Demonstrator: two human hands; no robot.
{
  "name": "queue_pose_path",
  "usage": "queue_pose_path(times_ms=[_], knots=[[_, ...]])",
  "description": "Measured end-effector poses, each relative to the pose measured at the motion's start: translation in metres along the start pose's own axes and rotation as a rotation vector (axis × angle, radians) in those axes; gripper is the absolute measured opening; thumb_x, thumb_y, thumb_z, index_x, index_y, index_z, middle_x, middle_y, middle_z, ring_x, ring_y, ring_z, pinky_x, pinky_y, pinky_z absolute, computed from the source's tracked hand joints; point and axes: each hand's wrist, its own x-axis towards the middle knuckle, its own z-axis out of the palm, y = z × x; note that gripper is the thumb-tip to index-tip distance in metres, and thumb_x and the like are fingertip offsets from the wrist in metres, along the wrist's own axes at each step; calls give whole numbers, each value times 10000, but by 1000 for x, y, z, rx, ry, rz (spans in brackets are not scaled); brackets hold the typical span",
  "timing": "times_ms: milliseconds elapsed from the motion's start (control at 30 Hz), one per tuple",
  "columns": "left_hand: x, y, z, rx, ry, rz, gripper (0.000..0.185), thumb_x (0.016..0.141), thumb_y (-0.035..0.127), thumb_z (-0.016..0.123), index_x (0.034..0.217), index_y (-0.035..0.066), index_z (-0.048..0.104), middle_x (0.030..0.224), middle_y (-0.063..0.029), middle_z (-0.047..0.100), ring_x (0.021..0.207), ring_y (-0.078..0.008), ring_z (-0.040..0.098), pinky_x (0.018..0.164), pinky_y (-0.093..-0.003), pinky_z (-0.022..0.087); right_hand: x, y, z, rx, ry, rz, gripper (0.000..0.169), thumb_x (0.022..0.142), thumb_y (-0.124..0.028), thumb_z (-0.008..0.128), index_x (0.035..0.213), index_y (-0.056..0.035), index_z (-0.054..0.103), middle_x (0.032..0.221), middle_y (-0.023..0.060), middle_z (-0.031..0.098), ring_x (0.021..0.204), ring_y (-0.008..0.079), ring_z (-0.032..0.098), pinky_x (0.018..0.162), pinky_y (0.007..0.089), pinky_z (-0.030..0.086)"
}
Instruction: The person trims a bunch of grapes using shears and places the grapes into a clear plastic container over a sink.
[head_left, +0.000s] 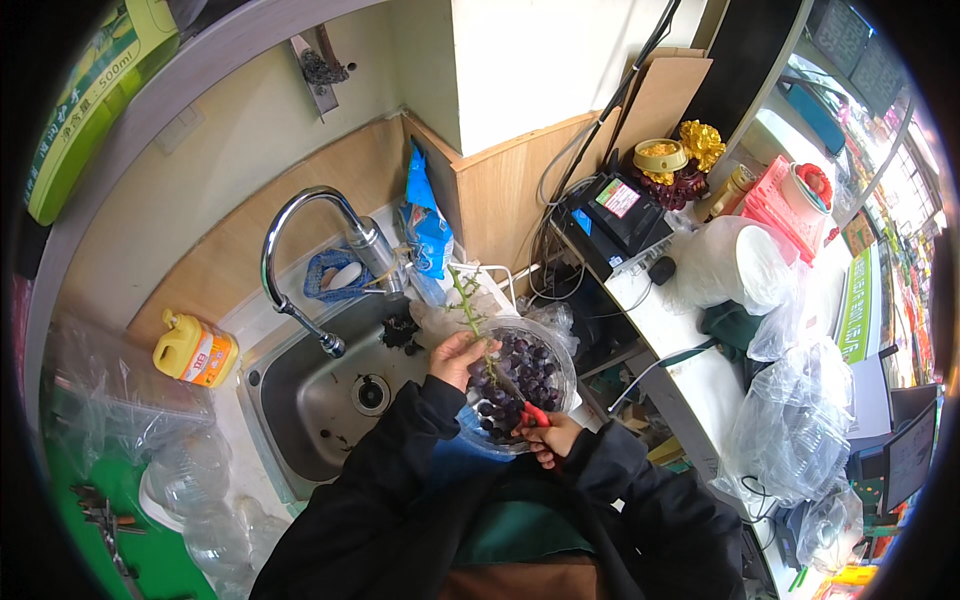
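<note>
My left hand (455, 361) grips a green grape stem (466, 304), its upper part bare of fruit. The stem's lower end hangs over a clear plastic bowl (568, 358) that holds many loose dark purple grapes (534, 367). At the bowl's near right side, my right hand (551, 439) is closed around red-handled scissors (534, 415). Their blades point up and left among the grapes near the stem; whether the blades are apart is hard to see. The bowl stands at the right edge of the stainless steel sink (300, 427).
A chrome faucet (274, 247) arches over the sink. A yellow jug (196, 352) stands left of it, and a blue bag (427, 225) leans at the back. A blue basket (319, 274) sits behind the sink. On the right, a white counter (682, 382) carries plastic bags (787, 420) and a black device (622, 217).
</note>
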Motion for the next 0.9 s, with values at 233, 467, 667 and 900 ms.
queue_pose_path(times_ms=[233, 467, 667, 900], knots=[[1, -6, 3, 56, 174, 121, 139, 812, -20, 600, 949, -31, 576, 924, -118, 642, 859, -185, 626, 808, -282, 478, -2, 30, -17, -539, 225, -449, 252, 813, -155, 585, 1032, -36, 548, 622, 84, 516, 461, 204, 485, 450, 313, 393], [1, -5, 14, 267, 310, 226, 170, 755, -39, 667, 910, -49, 597, 883, -81, 640, 791, -103, 603, 731, -208, 481, -1, 26, 0, -1124, 671, -783, 308, 727, -153, 570, 1026, -86, 544, 741, 184, 626, 702, 383, 605, 635, 472, 478], [-3, 1, 24, 373, 264, 284, 133, 754, -33, 673, 875, -50, 619, 828, -61, 646, 742, -75, 589, 687, -197, 472, -15, -4, 4, -1342, 662, -589, 326, 713, -206, 576, 1027, -120, 557, 724, 191, 621, 697, 387, 606, 646, 465, 486], [-13, 6, 45, 607, 303, 383, 113, 736, -5, 701, 811, -49, 628, 782, -40, 640, 696, -68, 565, 657, -198, 452, -26, -30, 7, -1478, 617, -471, 344, 702, -200, 558, 1021, -71, 564, 738, 224, 614, 720, 396, 606, 685, 469, 491]])
